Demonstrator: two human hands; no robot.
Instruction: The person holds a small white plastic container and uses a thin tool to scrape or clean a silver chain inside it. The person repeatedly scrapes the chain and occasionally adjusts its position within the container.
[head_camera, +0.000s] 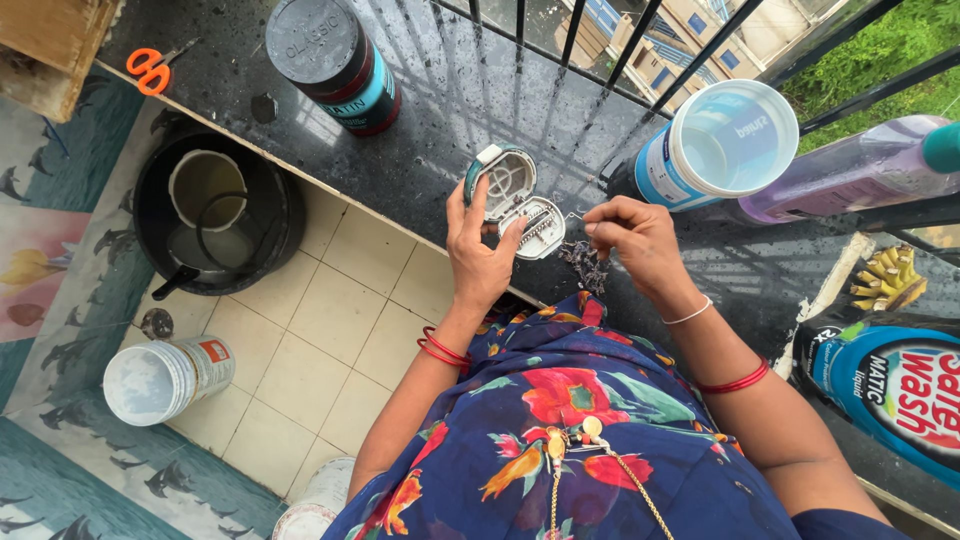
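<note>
Black stone makes up the wet ledge (430, 150) where both hands work. The left hand (480, 255) grips an open teal case (515, 195), fingers wrapped around its hinged halves, which rest on the ledge near its edge. The right hand (635, 240) sits just beside the case, thumb and forefinger pinched together on something too small to make out. A dark can (335, 60) and a white tub (725, 140) stand behind, and orange scissors (152, 68) lie well apart.

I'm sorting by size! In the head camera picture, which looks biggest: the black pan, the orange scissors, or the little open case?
1. Black pan, on the floor.
2. Open case, held by the left hand; it is nearer the camera, so unsure.
3. Orange scissors.
</note>
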